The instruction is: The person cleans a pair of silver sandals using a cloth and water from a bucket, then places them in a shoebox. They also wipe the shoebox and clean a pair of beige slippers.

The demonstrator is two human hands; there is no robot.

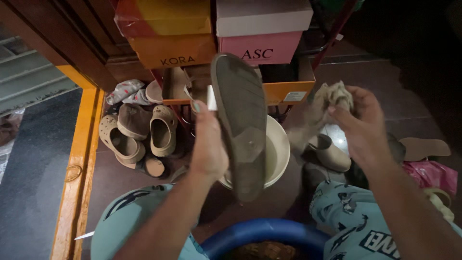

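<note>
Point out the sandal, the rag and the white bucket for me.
sandal (240, 125), head view, middle of its sole
rag (337, 96), head view, bunched top
white bucket (281, 149), head view, right rim

The sandal hides much of the white bowl behind it. Below that bowl, the blue tub is cut off by the bottom edge. Right of the bowl, the crumpled cloth is blurred.

Sandal above bowl, clogs left.

place: home entryway — signs: stacked shoe boxes | heaped clogs | tiled floor
</note>
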